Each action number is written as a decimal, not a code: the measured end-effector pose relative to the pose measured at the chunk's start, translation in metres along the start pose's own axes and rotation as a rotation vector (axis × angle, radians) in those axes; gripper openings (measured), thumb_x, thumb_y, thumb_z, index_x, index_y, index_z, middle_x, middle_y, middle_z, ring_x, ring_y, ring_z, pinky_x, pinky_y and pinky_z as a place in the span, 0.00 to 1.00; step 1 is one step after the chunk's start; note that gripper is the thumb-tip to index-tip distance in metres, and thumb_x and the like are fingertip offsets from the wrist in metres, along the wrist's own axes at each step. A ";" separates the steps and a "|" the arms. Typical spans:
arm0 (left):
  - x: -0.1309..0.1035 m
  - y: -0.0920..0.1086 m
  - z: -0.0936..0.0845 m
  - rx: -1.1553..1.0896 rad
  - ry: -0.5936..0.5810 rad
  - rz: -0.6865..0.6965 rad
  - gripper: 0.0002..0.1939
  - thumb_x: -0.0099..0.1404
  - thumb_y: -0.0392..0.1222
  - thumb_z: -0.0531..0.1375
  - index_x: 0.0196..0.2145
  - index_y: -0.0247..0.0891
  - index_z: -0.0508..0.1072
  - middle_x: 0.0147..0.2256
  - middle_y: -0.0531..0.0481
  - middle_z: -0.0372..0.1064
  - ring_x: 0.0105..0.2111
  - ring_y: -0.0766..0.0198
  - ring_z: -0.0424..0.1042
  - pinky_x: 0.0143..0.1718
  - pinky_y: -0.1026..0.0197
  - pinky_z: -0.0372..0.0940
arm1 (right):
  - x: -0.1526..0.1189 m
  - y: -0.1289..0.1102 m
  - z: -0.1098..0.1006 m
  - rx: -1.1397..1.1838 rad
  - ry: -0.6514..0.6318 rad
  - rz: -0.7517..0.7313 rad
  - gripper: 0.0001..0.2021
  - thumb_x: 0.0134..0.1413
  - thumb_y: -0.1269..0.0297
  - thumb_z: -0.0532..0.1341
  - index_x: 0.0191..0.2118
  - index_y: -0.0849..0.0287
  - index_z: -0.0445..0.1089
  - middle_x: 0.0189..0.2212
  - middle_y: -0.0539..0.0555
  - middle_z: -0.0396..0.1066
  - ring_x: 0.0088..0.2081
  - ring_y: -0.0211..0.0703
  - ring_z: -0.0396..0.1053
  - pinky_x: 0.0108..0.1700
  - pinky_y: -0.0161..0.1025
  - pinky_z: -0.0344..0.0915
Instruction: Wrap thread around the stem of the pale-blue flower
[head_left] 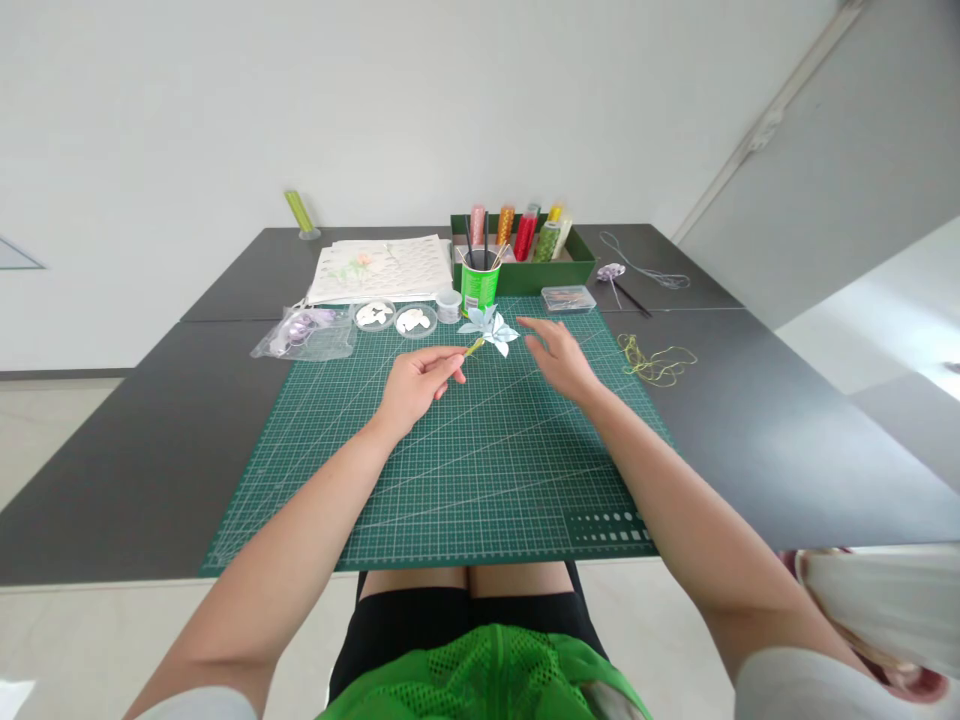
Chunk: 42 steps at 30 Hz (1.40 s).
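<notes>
A pale blue artificial flower [491, 328] with several pointed petals is held above the cutting mat. My left hand [421, 382] pinches its yellow-green stem [474, 347] between thumb and fingers, so the bloom tilts to the right. To the right of the petals, my right hand [559, 358] hovers with fingers apart and nothing in them. Its fingertips come near the petals, and a small gap shows between. Below both hands spreads the green gridded cutting mat [480, 470].
Behind the flower stands a green can [480, 285] of dark sticks. A green box [585, 268] holds spools. Shallow dishes [415, 321] of white pieces, patterned sheets [420, 262], a plastic bag [330, 345], a clear case [568, 299] and yellow-green thread [660, 366] lie around the mat.
</notes>
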<state>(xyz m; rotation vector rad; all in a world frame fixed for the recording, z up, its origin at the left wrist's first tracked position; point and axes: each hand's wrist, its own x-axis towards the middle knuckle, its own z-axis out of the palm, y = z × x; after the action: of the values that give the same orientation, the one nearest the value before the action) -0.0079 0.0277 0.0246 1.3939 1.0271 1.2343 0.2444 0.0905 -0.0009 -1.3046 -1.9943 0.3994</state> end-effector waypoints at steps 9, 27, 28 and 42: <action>0.001 -0.004 -0.001 -0.047 0.045 -0.087 0.16 0.61 0.49 0.68 0.43 0.37 0.84 0.25 0.51 0.74 0.17 0.74 0.58 0.20 0.66 0.50 | -0.031 -0.070 0.034 0.441 -0.211 -0.004 0.24 0.68 0.56 0.56 0.64 0.61 0.63 0.24 0.45 0.66 0.23 0.35 0.62 0.32 0.35 0.63; 0.001 -0.005 -0.001 0.000 0.124 -0.253 0.21 0.59 0.51 0.68 0.45 0.35 0.83 0.29 0.46 0.78 0.19 0.73 0.58 0.20 0.66 0.50 | -0.037 -0.077 0.016 -0.361 -0.060 -0.317 0.18 0.73 0.63 0.48 0.39 0.58 0.76 0.31 0.53 0.77 0.27 0.36 0.67 0.26 0.36 0.46; 0.001 -0.005 -0.001 0.024 0.123 -0.254 0.21 0.59 0.50 0.68 0.45 0.35 0.83 0.29 0.46 0.78 0.19 0.72 0.58 0.20 0.66 0.50 | -0.037 -0.077 0.014 -0.365 -0.021 -0.355 0.19 0.73 0.63 0.48 0.38 0.59 0.76 0.30 0.52 0.77 0.26 0.35 0.66 0.26 0.36 0.47; -0.003 -0.013 0.001 0.533 -0.200 -0.125 0.13 0.67 0.49 0.62 0.37 0.40 0.83 0.28 0.49 0.80 0.23 0.65 0.69 0.25 0.64 0.57 | -0.034 -0.081 -0.019 -0.328 -0.009 -0.543 0.22 0.74 0.60 0.49 0.33 0.56 0.77 0.22 0.51 0.65 0.25 0.36 0.58 0.29 0.38 0.53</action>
<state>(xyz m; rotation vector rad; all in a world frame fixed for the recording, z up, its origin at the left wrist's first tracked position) -0.0073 0.0272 0.0115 1.7827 1.3354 0.7339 0.2114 0.0219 0.0474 -0.8792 -2.3821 -0.1858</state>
